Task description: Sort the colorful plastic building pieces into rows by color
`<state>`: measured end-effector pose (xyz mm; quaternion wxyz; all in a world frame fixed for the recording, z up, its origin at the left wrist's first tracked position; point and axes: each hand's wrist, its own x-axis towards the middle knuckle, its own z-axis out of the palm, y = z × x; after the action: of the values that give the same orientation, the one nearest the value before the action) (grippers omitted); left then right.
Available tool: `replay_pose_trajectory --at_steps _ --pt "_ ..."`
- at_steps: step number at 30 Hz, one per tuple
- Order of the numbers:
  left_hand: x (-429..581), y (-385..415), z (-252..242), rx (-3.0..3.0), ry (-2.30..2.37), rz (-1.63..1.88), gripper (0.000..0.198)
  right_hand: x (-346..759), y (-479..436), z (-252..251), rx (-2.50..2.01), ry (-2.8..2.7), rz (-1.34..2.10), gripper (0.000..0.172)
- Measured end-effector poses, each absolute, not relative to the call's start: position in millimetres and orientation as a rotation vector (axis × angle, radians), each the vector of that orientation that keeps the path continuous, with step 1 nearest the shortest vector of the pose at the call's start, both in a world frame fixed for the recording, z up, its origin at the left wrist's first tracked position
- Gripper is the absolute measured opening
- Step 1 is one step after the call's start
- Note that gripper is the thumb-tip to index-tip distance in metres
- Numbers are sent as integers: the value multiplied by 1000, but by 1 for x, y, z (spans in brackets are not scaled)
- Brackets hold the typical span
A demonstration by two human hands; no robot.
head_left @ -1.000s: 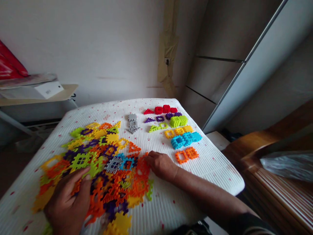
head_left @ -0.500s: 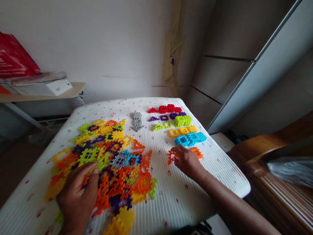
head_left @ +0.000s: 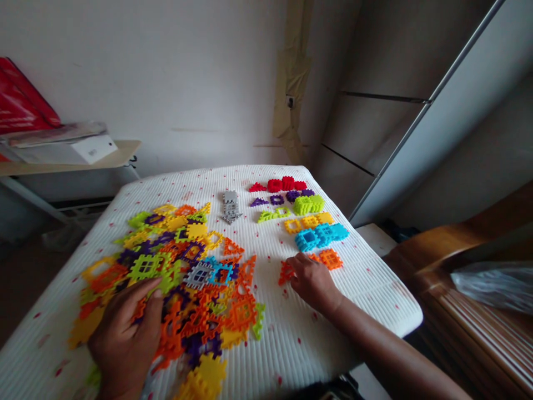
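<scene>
A loose heap of colourful interlocking plastic tiles (head_left: 183,266) covers the left half of a white ribbed table (head_left: 291,339). My left hand (head_left: 125,339) lies on the heap's near left edge, fingers bent over orange and green pieces. My right hand (head_left: 310,280) rests on the table right of the heap, fingers curled on an orange triangular tile (head_left: 285,273) beside the orange square tiles (head_left: 328,258). Sorted rows lie beyond: blue (head_left: 318,236), yellow (head_left: 308,222), green (head_left: 306,204), purple (head_left: 283,197), red (head_left: 278,184) and a grey pile (head_left: 230,205).
The table's right edge (head_left: 400,289) drops off near a wooden piece of furniture (head_left: 478,278) with a plastic bag (head_left: 495,283). A shelf (head_left: 62,158) with a white box and red bag stands at the far left. A wall is behind.
My right hand left the heap with an orange triangular tile and moved right, setting it down beside the orange squares. The left hand stayed on the heap.
</scene>
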<state>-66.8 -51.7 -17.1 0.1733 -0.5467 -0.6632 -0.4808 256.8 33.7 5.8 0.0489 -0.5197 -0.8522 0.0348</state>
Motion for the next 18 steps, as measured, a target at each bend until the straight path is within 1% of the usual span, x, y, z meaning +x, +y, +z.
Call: replay_pose_trajectory --at_steps 7,11,15,18 --pt "-67 -52 -18 -1536 -1885 -1393 19 257 34 7 -1559 -2658 94 16" --pt "-67 -51 -17 -1563 -1836 -1378 18 256 33 12 -1582 -2657 123 17" --pt "-67 -52 -18 -1601 -1810 -1391 17 257 33 11 -1546 -2657 172 22" --pt "-68 -52 -20 -1616 -1843 -1417 18 257 34 6 -1528 -2669 160 21"
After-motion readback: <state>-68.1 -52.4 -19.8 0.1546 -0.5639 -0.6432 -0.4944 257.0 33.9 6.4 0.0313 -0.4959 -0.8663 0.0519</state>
